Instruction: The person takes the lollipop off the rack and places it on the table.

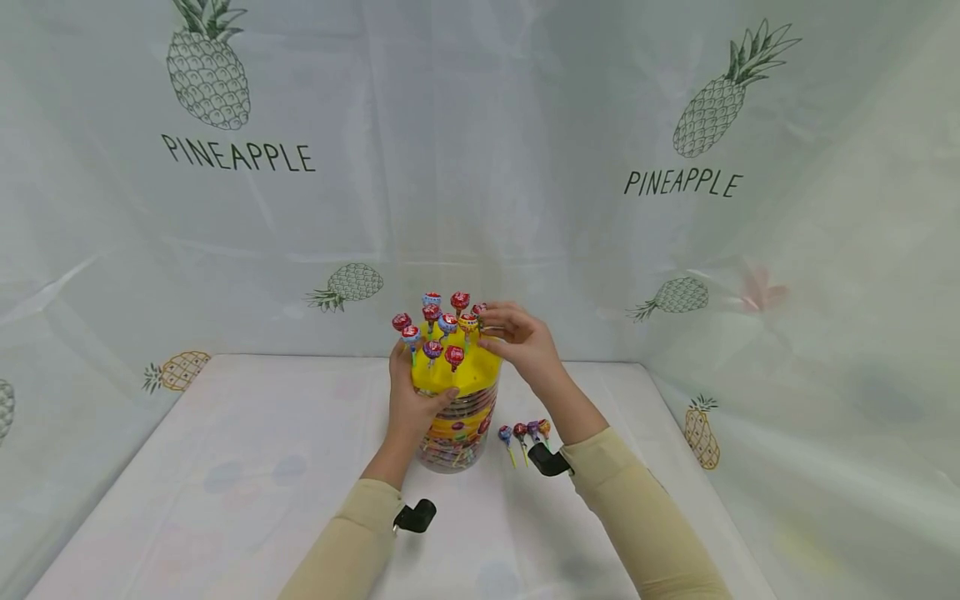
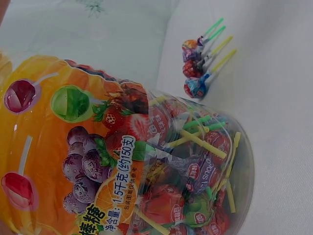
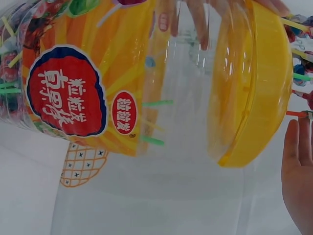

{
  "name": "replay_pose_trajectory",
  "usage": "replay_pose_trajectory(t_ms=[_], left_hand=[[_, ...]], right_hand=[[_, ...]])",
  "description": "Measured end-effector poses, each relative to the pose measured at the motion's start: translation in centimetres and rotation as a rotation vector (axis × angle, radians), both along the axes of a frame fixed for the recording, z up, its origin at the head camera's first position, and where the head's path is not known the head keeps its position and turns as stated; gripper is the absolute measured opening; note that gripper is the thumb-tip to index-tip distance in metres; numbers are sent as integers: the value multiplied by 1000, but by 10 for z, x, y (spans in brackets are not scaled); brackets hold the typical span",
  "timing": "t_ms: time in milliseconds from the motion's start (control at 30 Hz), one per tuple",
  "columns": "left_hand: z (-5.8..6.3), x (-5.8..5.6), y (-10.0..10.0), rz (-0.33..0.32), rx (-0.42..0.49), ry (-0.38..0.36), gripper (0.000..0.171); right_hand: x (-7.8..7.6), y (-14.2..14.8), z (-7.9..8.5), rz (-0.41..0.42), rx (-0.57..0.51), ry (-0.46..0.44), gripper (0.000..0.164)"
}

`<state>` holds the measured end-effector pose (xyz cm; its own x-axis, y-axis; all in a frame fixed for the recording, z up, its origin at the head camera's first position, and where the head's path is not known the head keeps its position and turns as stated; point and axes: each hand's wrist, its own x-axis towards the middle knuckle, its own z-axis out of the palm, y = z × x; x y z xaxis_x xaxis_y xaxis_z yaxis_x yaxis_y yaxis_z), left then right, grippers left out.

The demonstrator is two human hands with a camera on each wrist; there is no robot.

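A clear plastic candy jar [image 1: 456, 454] with a yellow lid [image 1: 474, 379] stands upright on the table. Several wrapped lollipops [image 1: 454, 356] stick up out of the lid by their sticks. My left hand [image 1: 408, 404] grips the jar's upper left side at the lid, thumb across the front. At the lid's right edge, my right hand [image 1: 528, 340] pinches a red-wrapped lollipop [image 1: 479, 309] between thumb and fingers. An orange stick [image 2: 227, 62] is not seen there, but in the right wrist view an orange lollipop stick [image 3: 295, 113] meets the lid beside the fingertips. More lollipops [image 2: 166, 200] fill the jar's bottom.
Several loose lollipops [image 1: 521, 432] lie in a row on the white table [image 1: 247, 500], right of the jar and close to the right sleeve. A pale curtain [image 1: 480, 183] printed with pineapples hangs behind the table and along its sides.
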<state>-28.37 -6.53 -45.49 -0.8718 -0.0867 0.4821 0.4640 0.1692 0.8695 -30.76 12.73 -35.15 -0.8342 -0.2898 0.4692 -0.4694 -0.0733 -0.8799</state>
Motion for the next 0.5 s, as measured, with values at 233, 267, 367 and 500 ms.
replay_pose_trajectory(t_ms=[233, 267, 367, 500], left_hand=[[-1, 1, 1, 5, 3, -3, 98], [-1, 1, 1, 6, 4, -1, 98], [-1, 1, 1, 9, 5, 9, 99], [0, 0, 1, 5, 11, 10, 99]], right_hand=[[-3, -2, 1, -6, -32, -25, 28], [-3, -2, 2, -6, -36, -25, 27], [-3, -2, 3, -11, -33, -16, 26], [-5, -3, 6, -36, -30, 5, 26]])
